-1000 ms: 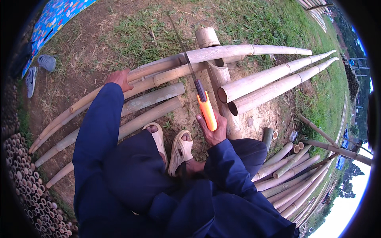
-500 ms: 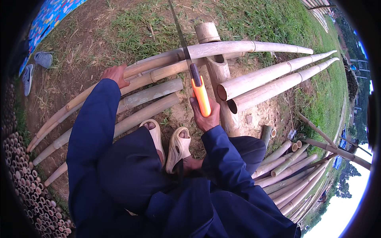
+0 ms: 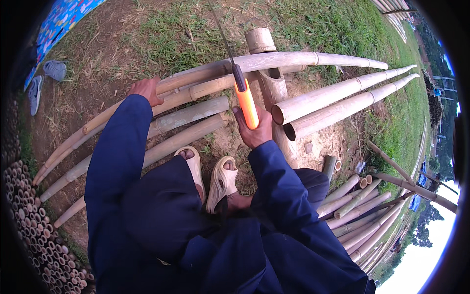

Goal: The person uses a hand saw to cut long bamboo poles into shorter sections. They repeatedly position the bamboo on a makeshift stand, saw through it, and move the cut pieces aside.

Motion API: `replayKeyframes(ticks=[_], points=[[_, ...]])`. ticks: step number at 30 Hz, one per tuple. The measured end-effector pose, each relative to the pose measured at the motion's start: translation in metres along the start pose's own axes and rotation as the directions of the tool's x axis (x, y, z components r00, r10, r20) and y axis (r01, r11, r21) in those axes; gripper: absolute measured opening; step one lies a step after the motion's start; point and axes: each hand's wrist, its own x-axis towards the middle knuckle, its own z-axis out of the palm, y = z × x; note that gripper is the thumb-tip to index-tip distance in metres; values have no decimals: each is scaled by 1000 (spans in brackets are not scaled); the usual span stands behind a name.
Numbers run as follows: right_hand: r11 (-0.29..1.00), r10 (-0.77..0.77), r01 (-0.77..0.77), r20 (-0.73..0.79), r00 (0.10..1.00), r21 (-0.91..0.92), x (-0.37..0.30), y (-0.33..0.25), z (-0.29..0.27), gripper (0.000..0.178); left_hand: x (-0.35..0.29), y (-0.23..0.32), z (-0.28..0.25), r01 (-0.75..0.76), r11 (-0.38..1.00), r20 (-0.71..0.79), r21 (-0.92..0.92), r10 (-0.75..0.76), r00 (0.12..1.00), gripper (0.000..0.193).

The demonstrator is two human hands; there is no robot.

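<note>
My right hand (image 3: 256, 128) is wrapped round the orange handle of a hand saw (image 3: 247, 104). Its thin dark blade lies across a long pale bamboo pole (image 3: 289, 60) and runs on beyond it. To the left, my left hand (image 3: 147, 91) grips that same pole, its fingers bent over the top. A second bamboo pole (image 3: 203, 88) lies close along the near side of the first. Both cross over a thick notched bamboo post (image 3: 272, 90) to the right of the blade. Any cut under the blade is too small to make out.
Two cut bamboo poles (image 3: 338, 95) point away at the right, beside the post. Shorter lengths (image 3: 188, 117) lie near my sandalled feet (image 3: 223, 179). More bamboo (image 3: 364, 208) is piled at lower right, and a stack of cut tubes (image 3: 36, 225) stands at lower left. Shoes (image 3: 55, 71) sit at far left.
My right hand and the saw have moved forward, away from me, so the handle is closer to the pole. My left hand keeps its hold on the pole.
</note>
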Motion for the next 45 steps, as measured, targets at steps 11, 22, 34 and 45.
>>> replayKeyframes(ticks=[11,22,34,45], points=[[978,195,-199,73,978,57,-91,24,-44,19,-1,-3,4,44,998,14,-50,-44,999,71],[996,89,-89,25,996,-31,-191,7,-74,8,1,-4,-1,11,1000,49,-5,-10,999,74],[991,128,-130,60,990,41,-107,11,-42,17,12,-19,9,-4,998,20,-63,5,1000,80],[996,-72,70,40,997,61,-22,22,-14,28,7,-2,-4,28,998,54,-60,-25,998,85]])
